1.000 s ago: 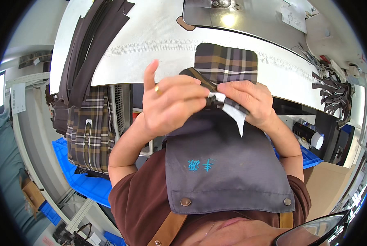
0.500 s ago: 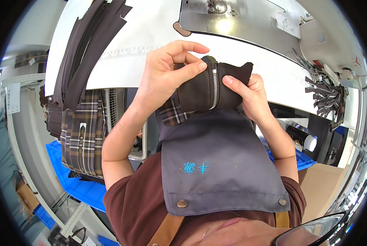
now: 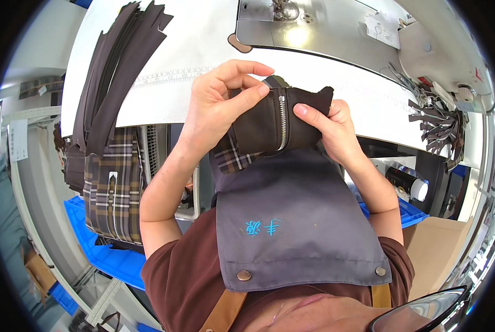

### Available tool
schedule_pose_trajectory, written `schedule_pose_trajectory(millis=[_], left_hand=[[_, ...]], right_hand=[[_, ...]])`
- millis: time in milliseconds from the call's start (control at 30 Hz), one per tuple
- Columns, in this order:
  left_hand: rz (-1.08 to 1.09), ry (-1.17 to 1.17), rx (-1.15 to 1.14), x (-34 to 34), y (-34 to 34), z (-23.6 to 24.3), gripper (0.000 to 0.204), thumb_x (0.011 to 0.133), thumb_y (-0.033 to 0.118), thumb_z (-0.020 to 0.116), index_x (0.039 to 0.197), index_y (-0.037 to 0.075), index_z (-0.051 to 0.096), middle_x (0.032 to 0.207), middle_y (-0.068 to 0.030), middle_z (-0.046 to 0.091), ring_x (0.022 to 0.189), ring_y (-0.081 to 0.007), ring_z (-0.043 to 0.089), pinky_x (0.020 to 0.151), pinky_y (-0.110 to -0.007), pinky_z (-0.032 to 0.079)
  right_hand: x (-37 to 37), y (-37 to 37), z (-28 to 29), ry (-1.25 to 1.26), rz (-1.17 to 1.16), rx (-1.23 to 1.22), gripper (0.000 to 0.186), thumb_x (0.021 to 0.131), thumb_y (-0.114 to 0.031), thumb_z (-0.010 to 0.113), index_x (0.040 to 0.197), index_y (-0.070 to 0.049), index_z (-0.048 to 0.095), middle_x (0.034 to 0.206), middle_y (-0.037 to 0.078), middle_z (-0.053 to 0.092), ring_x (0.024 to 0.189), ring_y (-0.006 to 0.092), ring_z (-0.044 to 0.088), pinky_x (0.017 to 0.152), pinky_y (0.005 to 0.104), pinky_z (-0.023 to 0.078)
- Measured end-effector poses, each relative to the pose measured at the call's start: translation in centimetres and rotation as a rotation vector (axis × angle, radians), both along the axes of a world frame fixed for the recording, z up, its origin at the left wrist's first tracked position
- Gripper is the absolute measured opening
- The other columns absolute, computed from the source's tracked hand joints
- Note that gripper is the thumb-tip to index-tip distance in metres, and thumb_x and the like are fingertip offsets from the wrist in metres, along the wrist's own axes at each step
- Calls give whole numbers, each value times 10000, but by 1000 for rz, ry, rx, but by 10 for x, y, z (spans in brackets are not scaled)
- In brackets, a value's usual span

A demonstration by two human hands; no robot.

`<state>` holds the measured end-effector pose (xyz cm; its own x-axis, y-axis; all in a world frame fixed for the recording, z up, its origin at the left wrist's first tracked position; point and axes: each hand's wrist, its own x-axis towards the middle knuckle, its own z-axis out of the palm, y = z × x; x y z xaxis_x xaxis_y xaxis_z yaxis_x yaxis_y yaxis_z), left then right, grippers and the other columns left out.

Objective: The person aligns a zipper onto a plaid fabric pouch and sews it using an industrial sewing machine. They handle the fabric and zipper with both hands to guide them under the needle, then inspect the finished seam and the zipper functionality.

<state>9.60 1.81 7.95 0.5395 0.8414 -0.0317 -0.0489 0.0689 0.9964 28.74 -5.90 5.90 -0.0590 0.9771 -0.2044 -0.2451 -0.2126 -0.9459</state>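
A dark brown fabric piece (image 3: pixel 256 124) with a silver metal zipper (image 3: pixel 283 123) down its middle is held up between both hands, above the table's front edge. Plaid cloth (image 3: pixel 233 157) shows at its lower left corner. My left hand (image 3: pixel 217 102) pinches the top edge near the zipper's upper end, thumb and forefinger close together. My right hand (image 3: pixel 333 124) grips the right side, its thumb flat on the front and its fingers behind, mostly hidden. A small greenish-grey bit shows behind the top edge.
The sewing machine bed (image 3: pixel 314 25) lies at the back of the white table (image 3: pixel 175 99). Dark fabric strips (image 3: pixel 117 72) hang over the left edge, above plaid pieces (image 3: pixel 112 193) on a blue bin (image 3: pixel 101 252). At right are cloth scraps (image 3: pixel 438 127) and a bottle (image 3: pixel 408 185).
Both hands and the fabric piece sit slightly further left in the picture. The view itself has shifted a little. The grip of both hands looks the same.
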Motion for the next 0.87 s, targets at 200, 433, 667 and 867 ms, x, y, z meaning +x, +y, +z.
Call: schedule_pose_trajectory(millis=[200, 433, 667, 867], left_hand=[[1, -5, 19, 0, 0, 0, 237, 840, -5, 590, 1075, -33, 592, 816, -59, 651, 762, -68, 588, 707, -185, 446], [-9, -13, 17, -1, 1, -2, 238, 842, 0, 592, 1078, -29, 592, 811, -55, 649, 759, -63, 585, 692, -179, 448], [-141, 86, 68, -7, 12, 3, 269, 831, -6, 595, 1100, -14, 593, 814, -37, 643, 743, -57, 570, 677, -177, 442], [-288, 197, 129, -9, 24, 11, 321, 822, 9, 611, 1142, 2, 583, 844, -31, 644, 741, -57, 560, 659, -182, 438]], right_hand=[[0, 0, 1, -21, 16, 14, 200, 880, -168, 623, 861, 21, 687, 749, 18, 660, 674, 34, 561, 585, 198, 454], [0, 0, 1, -26, 23, 25, 191, 883, -164, 619, 874, 14, 688, 747, 8, 659, 672, 27, 556, 584, 193, 450], [1, 1, 1, -40, 54, 8, 194, 882, -167, 621, 868, 14, 688, 741, 5, 657, 670, 28, 554, 584, 191, 447], [1, 2, 3, -40, 75, -5, 192, 875, -171, 630, 872, 12, 690, 751, 13, 664, 683, 29, 563, 594, 189, 452]])
